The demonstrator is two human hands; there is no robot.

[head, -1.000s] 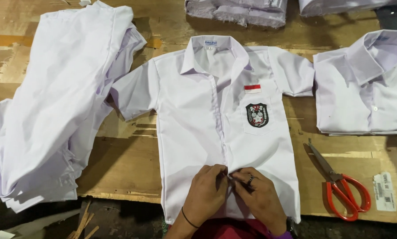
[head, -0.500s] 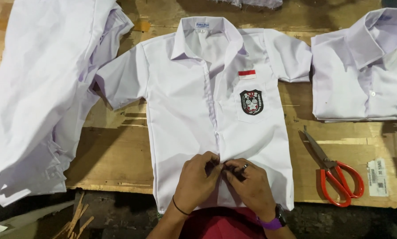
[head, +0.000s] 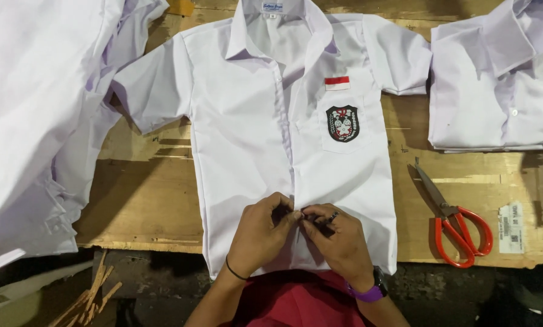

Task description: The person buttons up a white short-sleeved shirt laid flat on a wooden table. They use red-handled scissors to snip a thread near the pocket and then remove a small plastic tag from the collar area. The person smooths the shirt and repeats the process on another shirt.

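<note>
We pinch the white shirt (head: 247,127) at its front placket, low centre of the frame, left hand (head: 260,233) and right hand (head: 338,239) fingertip to fingertip. The shirt's length runs up-frame to the collar; red-handled scissors (head: 456,221) lie right.

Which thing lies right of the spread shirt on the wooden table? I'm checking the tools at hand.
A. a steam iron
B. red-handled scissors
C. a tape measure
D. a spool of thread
B: the red-handled scissors lie on the wooden table, right of the spread shirt.
</note>
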